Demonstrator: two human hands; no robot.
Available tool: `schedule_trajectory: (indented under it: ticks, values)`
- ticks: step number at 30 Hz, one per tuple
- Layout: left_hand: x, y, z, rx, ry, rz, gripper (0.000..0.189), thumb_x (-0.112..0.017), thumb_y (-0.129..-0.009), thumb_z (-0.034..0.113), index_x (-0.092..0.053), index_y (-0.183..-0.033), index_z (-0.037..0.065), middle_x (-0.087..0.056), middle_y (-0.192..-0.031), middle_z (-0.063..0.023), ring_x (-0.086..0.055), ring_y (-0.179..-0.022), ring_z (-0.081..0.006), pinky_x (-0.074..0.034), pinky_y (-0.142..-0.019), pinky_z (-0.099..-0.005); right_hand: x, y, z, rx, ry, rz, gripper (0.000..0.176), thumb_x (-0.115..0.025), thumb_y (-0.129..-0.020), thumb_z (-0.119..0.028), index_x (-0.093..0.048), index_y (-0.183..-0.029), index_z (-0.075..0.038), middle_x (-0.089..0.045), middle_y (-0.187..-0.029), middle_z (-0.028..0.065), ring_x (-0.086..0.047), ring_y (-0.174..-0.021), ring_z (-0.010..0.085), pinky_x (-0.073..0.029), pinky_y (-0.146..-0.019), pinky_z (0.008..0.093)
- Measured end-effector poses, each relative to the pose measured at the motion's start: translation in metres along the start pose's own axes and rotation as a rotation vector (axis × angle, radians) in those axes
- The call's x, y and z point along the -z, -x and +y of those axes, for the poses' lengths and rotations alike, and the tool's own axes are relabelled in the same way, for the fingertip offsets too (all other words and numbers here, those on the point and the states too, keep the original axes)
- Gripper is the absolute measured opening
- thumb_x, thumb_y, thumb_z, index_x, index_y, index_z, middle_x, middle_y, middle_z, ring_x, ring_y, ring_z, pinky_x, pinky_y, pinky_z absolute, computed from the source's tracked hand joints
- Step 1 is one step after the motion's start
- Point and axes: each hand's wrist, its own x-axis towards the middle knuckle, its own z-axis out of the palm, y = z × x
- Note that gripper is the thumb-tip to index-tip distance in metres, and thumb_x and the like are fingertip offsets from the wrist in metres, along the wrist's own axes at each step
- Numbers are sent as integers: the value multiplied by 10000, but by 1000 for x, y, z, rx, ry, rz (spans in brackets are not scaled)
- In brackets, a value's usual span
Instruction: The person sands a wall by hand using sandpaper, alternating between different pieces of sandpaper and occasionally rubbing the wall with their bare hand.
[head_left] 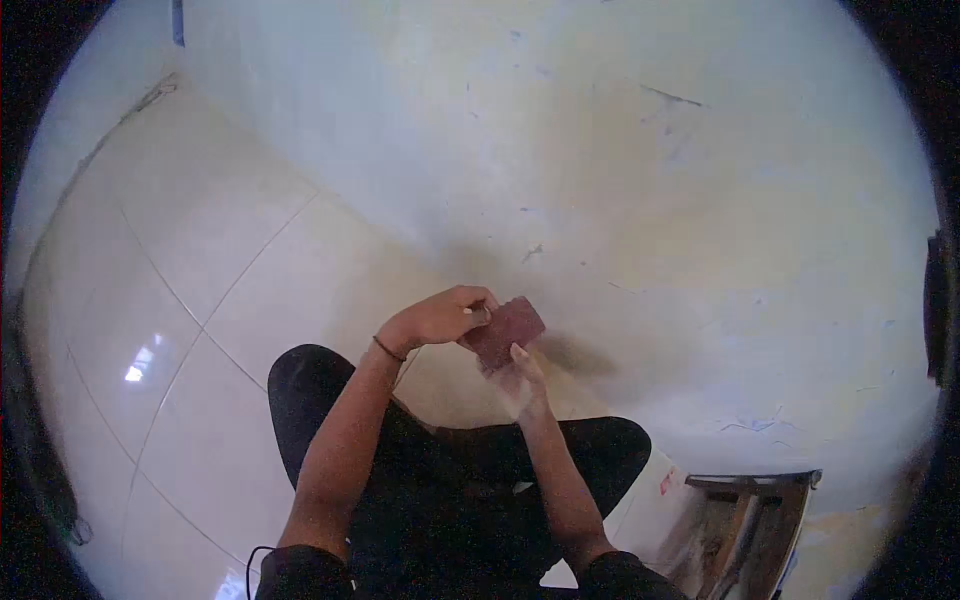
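Observation:
A small dark-red piece of sandpaper (512, 328) with a ragged upper edge is held up in front of the wall, above my lap. My left hand (440, 316) grips its left edge between thumb and curled fingers. From below, my right hand (526, 384) pinches the lower edge, its thumb lying on the face of the sheet. The right fingers behind it are partly hidden and look pale. A thin dark band circles my left wrist.
A pale wall (720, 240) with scuffs, cracks and patchy paint rises close in front. Glossy white floor tiles (150, 260) spread to the left. At the lower right, a dark wooden frame-like object (745, 530) stands near the wall. My bent knees lie either side of my hands.

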Motion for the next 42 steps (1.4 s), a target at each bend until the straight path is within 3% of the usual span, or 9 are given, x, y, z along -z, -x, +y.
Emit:
schedule_trajectory:
  ticks: [5,10,18,24,28,35,37,39,42]
  values:
    - [7,-2,-2,-25,-526,87,269,-530,-920,241,-563,-1068,18,-631,-1007,-134,-627,-876,-256,-518,-796,-398,5,-5,-7,228,154,200,426,-621,-873,-160,-457,-1253,-58,-553,-1169,62,-550,-1052,204,-434,-943,347]
    - [74,30,-33,99,-852,846,309,-528,-893,302,-562,-1068,50,-604,-1034,-223,-578,-979,-395,-469,-848,-471,17,-1,-41,456,531,490,405,-628,-875,-153,-481,-1235,-42,-555,-1152,54,-550,-1020,178,-443,-903,333]
    - [121,84,28,-452,172,1744,250,-453,-922,217,-587,-918,5,-611,-864,-100,-589,-710,-179,-433,-647,-300,-104,-5,-121,869,1531,520,384,-537,-926,-74,-460,-1287,29,-587,-1172,176,-586,-1020,233,-445,-914,342]
    - [132,103,20,-566,749,1838,259,-431,-887,204,-546,-1013,9,-553,-951,-81,-536,-847,-203,-386,-757,-338,-212,-64,-182,1780,1972,-61,477,-484,-825,95,-508,-1285,-29,-523,-1322,119,-466,-1244,329,-344,-1053,420]
    - [123,101,20,-527,635,1849,278,-393,-895,167,-512,-1071,-14,-537,-1016,-102,-528,-895,-225,-391,-832,-344,-227,-120,-186,1636,2328,-298,482,-499,-857,-36,-461,-1337,-36,-248,-1501,180,-171,-1395,388,-91,-1144,517]
    - [129,104,16,-507,635,1846,283,-374,-905,155,-507,-1083,-21,-530,-1032,-111,-524,-907,-217,-389,-840,-333,-185,-162,-137,1628,2616,5,528,-446,-923,-250,-384,-1368,27,-254,-1492,188,-159,-1402,362,-85,-1146,506]
    - [130,104,17,-496,667,1843,291,-380,-903,165,-510,-1086,-22,-531,-1031,-105,-521,-904,-210,-386,-828,-333,-142,-152,-107,1385,2754,57,462,-480,-919,-207,-450,-1369,-104,-371,-1460,92,-318,-1352,319,-244,-1093,506]
    - [127,103,19,-490,684,1831,303,-386,-905,186,-515,-1087,-19,-533,-1028,-100,-520,-894,-205,-382,-818,-329,-89,-145,-82,908,2933,-99,606,-457,-892,-387,-336,-1436,-148,-252,-1518,77,-201,-1398,280,-129,-1131,511]
    - [127,103,17,-483,689,1816,299,-407,-904,217,-527,-1069,-2,-539,-1017,-87,-521,-869,-194,-376,-809,-325,-30,-127,-68,704,2953,-398,624,-458,-900,-390,-295,-1454,-154,-213,-1535,50,-173,-1410,263,-109,-1141,489]
